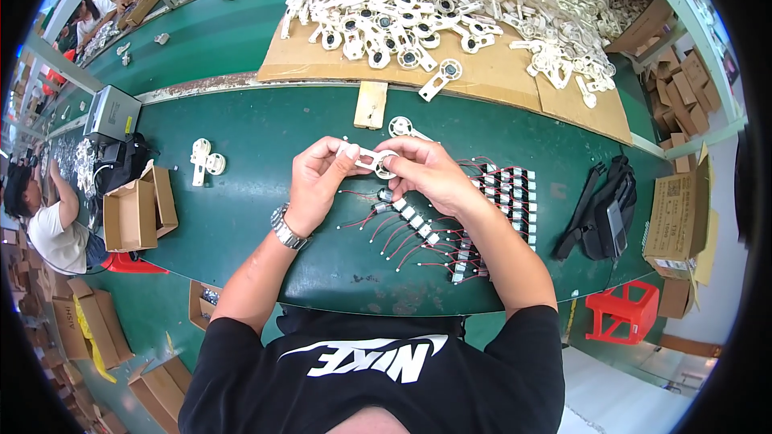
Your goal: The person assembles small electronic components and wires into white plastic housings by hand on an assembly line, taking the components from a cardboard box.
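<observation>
Over the green table, my left hand (320, 178) pinches the narrow end of a white plastic part (367, 159) with a round ring at its other end. My right hand (433, 174) is closed on that ring, thumb on top; its curled fingertips are partly hidden. Just below the hands, small motors (414, 220) with red wires lie in a slanting row. More wired motors (505, 199) stand in rows by my right forearm. Beyond my right hand lies another white ring-ended part (400, 126). Further left are a couple of similar white parts (207, 162).
A large heap of white parts (394, 16) covers cardboard (322, 64) at the back. A wooden block (371, 104) sits before it. An open carton (131, 215) stands left, a black bag (603, 213) right. A red stool (626, 311) is beyond the table's right edge. Other people work at far left.
</observation>
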A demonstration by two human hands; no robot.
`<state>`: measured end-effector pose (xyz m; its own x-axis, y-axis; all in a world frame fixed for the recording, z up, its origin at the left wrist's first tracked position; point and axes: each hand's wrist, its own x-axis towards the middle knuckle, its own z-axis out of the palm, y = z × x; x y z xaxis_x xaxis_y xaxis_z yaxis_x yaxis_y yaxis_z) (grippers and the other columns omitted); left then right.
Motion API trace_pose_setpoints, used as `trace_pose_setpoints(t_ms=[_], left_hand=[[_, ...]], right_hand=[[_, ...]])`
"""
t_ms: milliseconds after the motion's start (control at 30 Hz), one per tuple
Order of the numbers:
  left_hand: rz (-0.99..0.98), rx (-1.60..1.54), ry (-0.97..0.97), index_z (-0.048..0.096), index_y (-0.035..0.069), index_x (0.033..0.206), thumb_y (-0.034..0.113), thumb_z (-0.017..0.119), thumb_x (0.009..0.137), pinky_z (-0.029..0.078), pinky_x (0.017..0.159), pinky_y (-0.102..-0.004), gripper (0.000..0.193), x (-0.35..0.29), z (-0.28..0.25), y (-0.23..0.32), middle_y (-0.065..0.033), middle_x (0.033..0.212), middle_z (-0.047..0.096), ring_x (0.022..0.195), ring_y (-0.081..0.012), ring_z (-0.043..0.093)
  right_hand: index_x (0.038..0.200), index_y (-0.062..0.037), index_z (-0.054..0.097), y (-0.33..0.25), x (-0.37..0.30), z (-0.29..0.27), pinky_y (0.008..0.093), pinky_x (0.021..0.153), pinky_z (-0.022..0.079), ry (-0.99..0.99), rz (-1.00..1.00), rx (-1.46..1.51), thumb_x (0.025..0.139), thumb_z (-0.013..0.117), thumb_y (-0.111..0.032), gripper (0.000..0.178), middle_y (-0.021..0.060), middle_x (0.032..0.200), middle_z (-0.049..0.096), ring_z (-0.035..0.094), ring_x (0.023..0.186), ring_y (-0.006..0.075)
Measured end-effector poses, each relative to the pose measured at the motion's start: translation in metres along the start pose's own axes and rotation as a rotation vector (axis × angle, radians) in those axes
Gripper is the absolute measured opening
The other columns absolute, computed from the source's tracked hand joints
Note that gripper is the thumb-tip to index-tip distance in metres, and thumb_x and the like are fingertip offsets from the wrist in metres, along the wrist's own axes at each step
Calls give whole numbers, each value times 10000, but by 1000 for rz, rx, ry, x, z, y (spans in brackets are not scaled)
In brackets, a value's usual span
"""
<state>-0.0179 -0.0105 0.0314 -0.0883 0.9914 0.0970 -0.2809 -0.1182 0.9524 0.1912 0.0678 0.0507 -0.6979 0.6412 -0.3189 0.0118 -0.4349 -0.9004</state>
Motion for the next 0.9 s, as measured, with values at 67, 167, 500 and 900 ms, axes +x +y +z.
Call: trace_pose_setpoints(t_ms=[67, 167, 500, 900], left_hand=[[10, 9, -4, 662, 9, 1049, 181, 624, 1100, 655, 899, -375, 183, -1, 2, -1, -122, 1044, 767, 966, -199, 766], [16, 16, -4, 663, 4, 1042, 181, 625, 1099, 656, 893, -369, 189, -2, 3, -2, -119, 1048, 765, 965, -195, 765], [22, 9, 62, 665, 9, 1036, 177, 635, 1093, 663, 862, -368, 180, 0, -1, -1, -128, 1021, 769, 928, -195, 768], [22, 14, 30, 665, 4, 1031, 160, 643, 1089, 655, 860, -343, 168, -1, 3, -4, -126, 1038, 773, 944, -177, 761]], right_hand=[[1267, 12, 687, 0, -1, 0, 276, 657, 605, 26, -70, -90, 1061, 657, -165, 273, 43, 966, 678, 656, 760, 104], [1236, 33, 693, 1, 1, 1, 276, 638, 603, 45, -78, -149, 1048, 658, -130, 252, 47, 918, 691, 651, 716, 96], [1370, 46, 639, 2, 3, 0, 284, 648, 619, -23, -57, -93, 1057, 679, -160, 377, 59, 975, 693, 679, 761, 124], [1335, 54, 641, 8, 3, 1, 275, 640, 581, 38, -97, -333, 1037, 657, -94, 333, 55, 925, 711, 676, 722, 102]])
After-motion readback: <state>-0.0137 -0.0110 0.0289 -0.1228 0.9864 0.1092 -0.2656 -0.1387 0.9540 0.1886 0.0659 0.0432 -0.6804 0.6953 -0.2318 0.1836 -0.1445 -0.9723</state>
